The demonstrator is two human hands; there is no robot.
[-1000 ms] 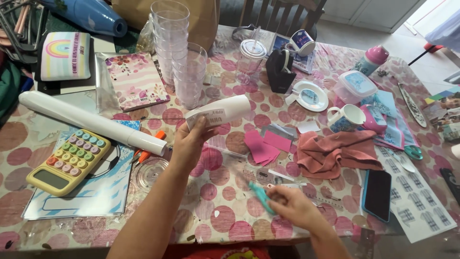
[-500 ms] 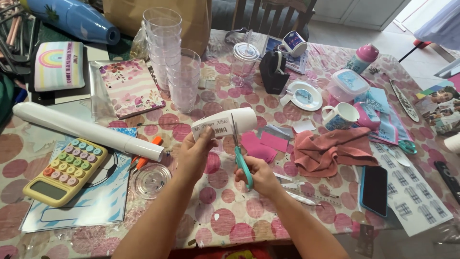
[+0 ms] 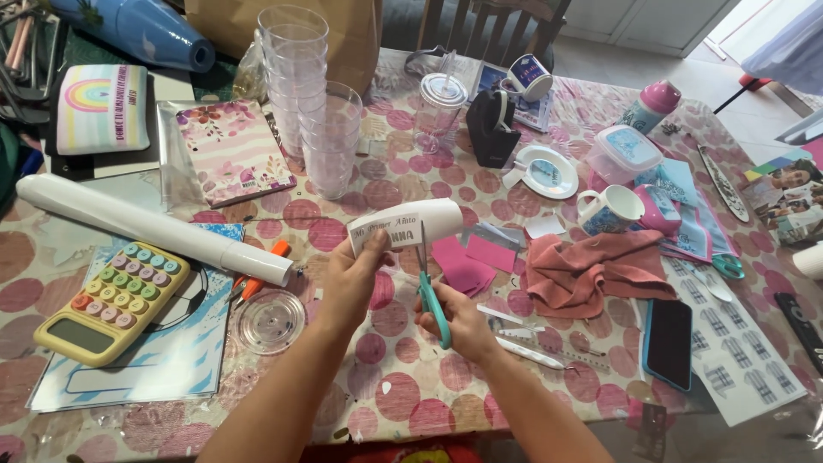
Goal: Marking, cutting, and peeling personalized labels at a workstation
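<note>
We've got the rolled white sheet (image 3: 411, 228) up in the left hand (image 3: 351, 279), held above the worktop (image 3: 403, 386) near its middle, w/ the teal-handled scissors (image 3: 431, 291) in the right hand (image 3: 459, 321).

Risks, as we judge them: the blades point up at the sheet's lower edge, right beside the printed strip, so a crooked cut could run into the lettering if the roll twists or springs back. The sheet is curled and only pinched at one end, so it may flex away from the blades & tear rather than cut clean. Left thumb sits close to the blade line, so a nick is possible. Stacked clear cups (image 3: 304, 94) and the white mug (image 3: 613, 210) stand well apart, so little chance of knocking those.

Pose: left forearm comes up from bottom centre, wrist bent back, fingers (image 3: 370, 249) clenched on the near end of the roll, thumb on the front face. Right forearm enters from lower right, hand low, fingers wrapped thru the scissor loops, blades vertical; we can't tell whether the blades are apart or closed.
</note>
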